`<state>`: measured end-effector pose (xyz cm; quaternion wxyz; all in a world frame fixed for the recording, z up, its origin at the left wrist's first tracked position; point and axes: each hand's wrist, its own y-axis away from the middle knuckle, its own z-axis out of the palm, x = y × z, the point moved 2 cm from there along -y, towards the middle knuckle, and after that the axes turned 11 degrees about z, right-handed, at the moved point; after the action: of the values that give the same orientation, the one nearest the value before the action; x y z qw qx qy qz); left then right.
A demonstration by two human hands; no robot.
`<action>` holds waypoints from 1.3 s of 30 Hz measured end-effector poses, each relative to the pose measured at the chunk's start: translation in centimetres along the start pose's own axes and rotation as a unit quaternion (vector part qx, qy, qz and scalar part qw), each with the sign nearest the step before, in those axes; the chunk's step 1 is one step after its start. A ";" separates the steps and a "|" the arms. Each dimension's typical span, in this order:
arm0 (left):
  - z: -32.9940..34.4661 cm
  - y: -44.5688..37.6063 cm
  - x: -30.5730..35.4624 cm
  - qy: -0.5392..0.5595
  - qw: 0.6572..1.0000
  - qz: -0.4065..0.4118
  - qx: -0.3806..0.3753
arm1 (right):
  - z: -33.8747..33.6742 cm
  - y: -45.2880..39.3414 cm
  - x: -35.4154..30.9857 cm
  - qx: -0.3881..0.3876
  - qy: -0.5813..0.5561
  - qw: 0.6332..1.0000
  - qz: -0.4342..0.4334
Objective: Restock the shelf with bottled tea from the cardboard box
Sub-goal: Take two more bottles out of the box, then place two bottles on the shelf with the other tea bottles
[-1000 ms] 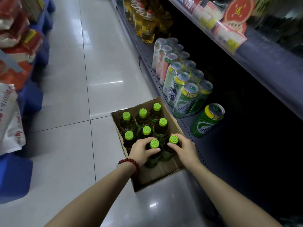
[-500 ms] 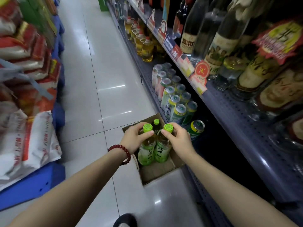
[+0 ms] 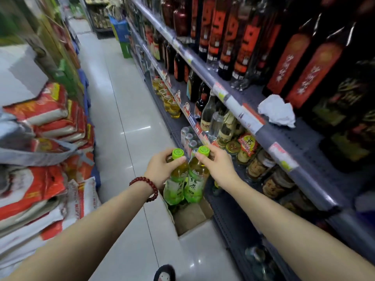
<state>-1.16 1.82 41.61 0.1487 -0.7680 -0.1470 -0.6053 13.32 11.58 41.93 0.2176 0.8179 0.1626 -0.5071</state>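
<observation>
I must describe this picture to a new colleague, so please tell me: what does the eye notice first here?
First, the two green tea bottles at centre, lifted above the cardboard box, one gripped by the left hand, one by the right hand. Next, tall red-labelled bottles on the right-hand shelf, and red-and-white sacks stacked at left.

Bare forearms; dark-red bead bracelet (image 3: 146,188); left wrist.

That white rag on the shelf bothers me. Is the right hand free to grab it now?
Probably not: the right hand is gripping a tea bottle by its neck, though nothing blocks the white rag.
</observation>
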 end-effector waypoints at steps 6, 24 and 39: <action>-3.0 -0.5 14.3 0.023 0.999 0.024 0.001 | -6.4 4.1 -13.8 0.032 0.038 0.998 -0.026; -5.6 -2.3 43.9 0.068 0.965 0.186 -0.173 | -21.0 15.4 -37.7 0.244 0.089 0.963 -0.077; 6.8 4.8 55.8 0.122 0.889 0.222 -0.381 | -33.4 31.5 -38.7 0.419 0.123 0.899 -0.012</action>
<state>19.32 2.77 94.14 -0.0081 -0.6981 0.2892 -0.6549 37.26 0.37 95.82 -0.1731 0.8875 -0.0298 -0.4260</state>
